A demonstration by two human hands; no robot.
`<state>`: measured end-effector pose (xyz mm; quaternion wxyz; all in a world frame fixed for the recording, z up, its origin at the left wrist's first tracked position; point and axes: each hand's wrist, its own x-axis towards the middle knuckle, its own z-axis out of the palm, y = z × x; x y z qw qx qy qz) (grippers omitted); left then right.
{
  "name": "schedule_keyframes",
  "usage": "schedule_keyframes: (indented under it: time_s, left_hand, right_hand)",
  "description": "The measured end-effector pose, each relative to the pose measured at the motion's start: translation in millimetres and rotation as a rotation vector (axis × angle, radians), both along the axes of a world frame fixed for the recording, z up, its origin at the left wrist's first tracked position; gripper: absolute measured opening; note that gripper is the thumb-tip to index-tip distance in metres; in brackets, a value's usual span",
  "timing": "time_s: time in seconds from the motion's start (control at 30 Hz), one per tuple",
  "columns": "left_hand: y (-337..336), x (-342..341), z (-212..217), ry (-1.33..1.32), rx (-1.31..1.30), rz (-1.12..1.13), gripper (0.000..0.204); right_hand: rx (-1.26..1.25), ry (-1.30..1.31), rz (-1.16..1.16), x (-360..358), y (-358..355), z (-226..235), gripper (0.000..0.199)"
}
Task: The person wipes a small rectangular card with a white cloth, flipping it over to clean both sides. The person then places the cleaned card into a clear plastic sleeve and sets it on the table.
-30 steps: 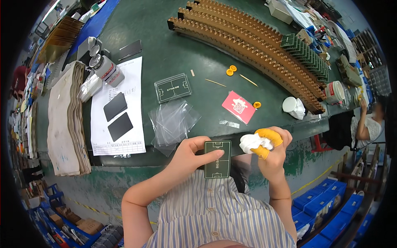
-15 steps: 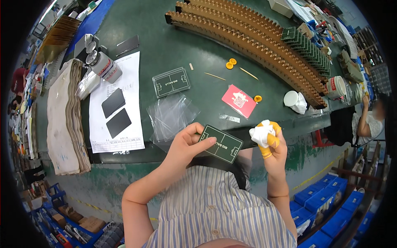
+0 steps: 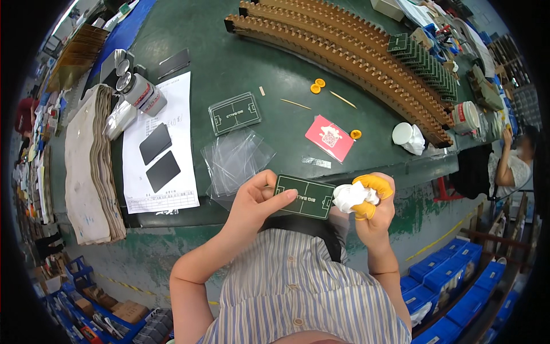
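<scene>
Between thumb and fingers, my left hand (image 3: 256,200) grips a dark green card (image 3: 305,197) printed with white playing-field lines, held level over the table's front edge. My right hand (image 3: 375,206) wears yellow finger covers and is closed on a crumpled white cloth (image 3: 354,196). The cloth meets or nearly meets the card's right end; I cannot tell if they touch. Beyond my left hand lie loose clear plastic sleeves (image 3: 235,160) and a stack of similar green cards (image 3: 234,113). A pink card (image 3: 329,139) is on the table past my right hand.
Curved slotted wooden racks (image 3: 338,66) cross the far right, with green cards (image 3: 424,67) standing in them. A white round container (image 3: 402,134), toothpicks (image 3: 344,100) and yellow caps (image 3: 316,88) lie nearer. At left are a metal-topped bottle (image 3: 141,94), a paper sheet (image 3: 186,143) and stacked cloths (image 3: 89,166).
My right hand has brought the white cloth left to the card's right end. My left hand has turned the card to a more level angle.
</scene>
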<state>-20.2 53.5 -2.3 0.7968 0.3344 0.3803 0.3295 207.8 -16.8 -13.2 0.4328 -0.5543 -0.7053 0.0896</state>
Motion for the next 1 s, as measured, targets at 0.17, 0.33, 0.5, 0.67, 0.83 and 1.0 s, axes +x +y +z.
schedule_keyframes:
  time_s: [0.17, 0.33, 0.5, 0.67, 0.83, 1.0]
  left_hand:
    - [-2, 1, -1, -0.003, 0.041, 0.047, 0.026]
    - [-3, 5, 1, -0.007, 0.043, 0.101, 0.024]
    - [-3, 3, -1, -0.037, 0.079, 0.114, 0.020]
    - [-1, 5, -1, -0.056, 0.050, 0.122, 0.018]
    - [1, 6, 0, -0.025, 0.034, 0.091, 0.014]
    - [2, 9, -2, -0.090, -0.065, 0.116, 0.020]
  right_hand:
    - [-0.002, -0.054, 0.014, -1, -2, 0, 0.026]
    - [0.007, -0.069, 0.025, -4, -9, -4, 0.025]
    - [0.042, -0.099, 0.091, -2, -15, -9, 0.021]
    - [-0.024, 0.070, 0.063, -6, -21, -11, 0.018]
    - [-0.128, 0.612, -0.004, -11, -26, -18, 0.018]
    - [-0.271, 1.068, 0.060, -4, -24, -29, 0.030]
